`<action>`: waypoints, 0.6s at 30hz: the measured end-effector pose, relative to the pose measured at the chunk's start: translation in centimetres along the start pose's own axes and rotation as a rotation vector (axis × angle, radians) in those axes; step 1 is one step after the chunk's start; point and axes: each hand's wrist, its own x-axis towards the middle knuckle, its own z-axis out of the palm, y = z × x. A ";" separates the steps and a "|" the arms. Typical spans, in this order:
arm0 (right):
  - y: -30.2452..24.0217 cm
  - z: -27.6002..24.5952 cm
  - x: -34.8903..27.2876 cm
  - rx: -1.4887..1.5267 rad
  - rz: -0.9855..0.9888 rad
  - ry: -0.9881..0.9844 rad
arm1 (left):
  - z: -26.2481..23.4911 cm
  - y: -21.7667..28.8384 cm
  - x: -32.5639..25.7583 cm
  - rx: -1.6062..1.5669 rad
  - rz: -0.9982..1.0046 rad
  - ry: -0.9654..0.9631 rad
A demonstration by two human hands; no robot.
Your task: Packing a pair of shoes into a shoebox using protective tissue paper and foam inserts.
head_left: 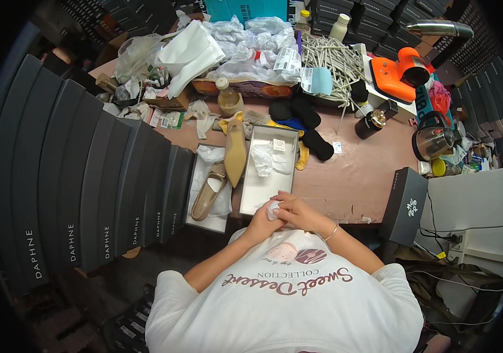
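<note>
My left hand (260,222) and my right hand (296,210) meet at the table's near edge, both closed around a small wad of white tissue paper (273,209). Just above them lies an open white shoe box (250,194) with crumpled paper inside. To its left a second open box (195,176) holds a beige flat shoe (208,195). A tan pointed shoe (235,152) lies sole-up across both boxes.
A row of dark shoe boxes (87,188) stands on the left. A dark box lid (405,206) leans at the right. Farther back lie black socks (307,126), plastic bags (251,41), a kettle (434,138) and an orange steamer (401,73).
</note>
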 end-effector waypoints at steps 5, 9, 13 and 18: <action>0.7 1.4 1.9 0.180 0.056 0.289 | -0.9 0.0 1.2 -0.036 -0.014 0.074; 0.8 1.2 1.8 -0.244 -0.105 0.222 | -0.9 0.3 0.7 -0.025 -0.004 0.120; 1.9 -0.4 2.5 0.080 0.011 -0.110 | -1.8 -0.7 1.2 0.304 0.058 0.117; -0.6 -2.6 5.4 -0.093 -0.056 -0.092 | -3.0 0.7 4.1 -0.212 -0.071 0.189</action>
